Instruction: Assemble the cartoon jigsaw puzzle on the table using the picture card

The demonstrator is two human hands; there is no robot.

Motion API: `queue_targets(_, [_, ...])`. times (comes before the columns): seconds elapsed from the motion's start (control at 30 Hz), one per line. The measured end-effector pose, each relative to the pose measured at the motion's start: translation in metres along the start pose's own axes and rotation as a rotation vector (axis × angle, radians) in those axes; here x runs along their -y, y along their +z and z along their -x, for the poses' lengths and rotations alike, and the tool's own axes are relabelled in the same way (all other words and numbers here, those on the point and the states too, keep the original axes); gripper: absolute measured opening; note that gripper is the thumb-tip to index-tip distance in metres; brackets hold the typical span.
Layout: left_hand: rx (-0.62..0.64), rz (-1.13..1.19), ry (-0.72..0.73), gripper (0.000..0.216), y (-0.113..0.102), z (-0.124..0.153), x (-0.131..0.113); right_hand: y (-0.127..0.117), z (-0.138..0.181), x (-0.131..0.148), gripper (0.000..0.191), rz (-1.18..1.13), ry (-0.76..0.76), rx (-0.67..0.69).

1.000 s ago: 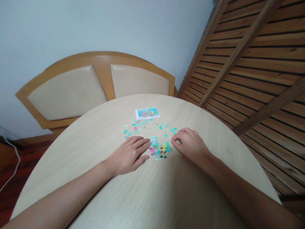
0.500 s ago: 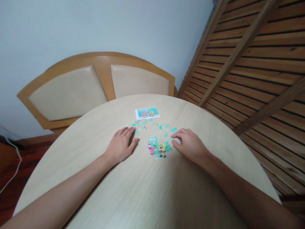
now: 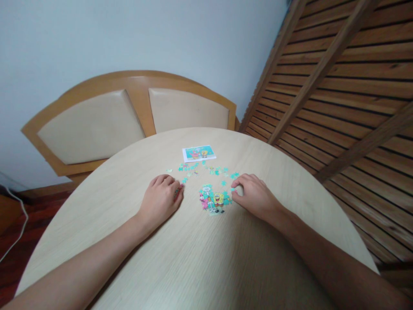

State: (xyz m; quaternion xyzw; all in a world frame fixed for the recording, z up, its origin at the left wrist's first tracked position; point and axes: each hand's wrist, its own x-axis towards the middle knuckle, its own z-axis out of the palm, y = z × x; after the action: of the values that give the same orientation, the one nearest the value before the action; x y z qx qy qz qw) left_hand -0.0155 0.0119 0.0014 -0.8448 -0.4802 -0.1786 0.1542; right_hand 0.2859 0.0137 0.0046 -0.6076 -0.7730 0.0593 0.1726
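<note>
Fingers (image 3: 172, 183) on the left hand (image 3: 158, 198) curl in, tips tucked away, and I can't tell whether they grip anything! The right hand (image 3: 254, 191) crooks finger and thumb by a teal sliver (image 3: 234, 189), pinch unclear. Between them, flat on the table (image 3: 200, 258), the part-joined puzzle (image 3: 219, 199): yellow, pink and pale cartoon figures on teal, ragged-edged. Beyond, loose pieces (image 3: 217, 172) blur, short of the picture card (image 3: 198, 153).

On the table (image 3: 200, 267) — joined puzzle section (image 3: 214, 200), between left hand (image 3: 161, 196) and right hand (image 3: 254, 191); loose pieces (image 3: 217, 172) mostly behind it; card (image 3: 199, 153) behind those.
</note>
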Motion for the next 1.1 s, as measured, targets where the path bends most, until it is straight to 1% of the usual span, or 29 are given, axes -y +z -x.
queue_targets(0.1, [0.04,0.022,0.049,0.023,-0.006,0.003,-0.01,0.0,0.0,0.0,0.01,-0.008,-0.002,-0.002])
queue_targets(0.23, [0.104,0.149,0.133,0.023,-0.016,0.01,-0.025,0.002,0.0,0.0,0.01,-0.009,-0.01,-0.012])
queue_targets(0.4, [0.139,0.291,0.184,0.02,-0.022,0.016,-0.04,0.002,-0.001,0.0,0.011,-0.033,-0.018,-0.018])
queue_targets(0.6, [0.16,0.384,0.115,0.02,-0.016,0.015,-0.038,0.003,-0.001,0.001,0.015,-0.057,-0.033,-0.025])
queue_targets(0.77, [0.189,0.441,0.066,0.017,-0.013,0.016,-0.036,0.006,-0.001,0.0,0.017,-0.078,-0.084,-0.049])
queue_targets(0.97, [0.212,0.563,0.015,0.006,-0.01,0.015,-0.033,0.006,0.001,0.007,0.011,-0.178,-0.216,-0.046])
queue_targets(1.1, [0.204,0.593,0.009,0.006,-0.01,0.014,-0.033,0.006,0.004,0.017,0.007,-0.278,-0.344,-0.02])
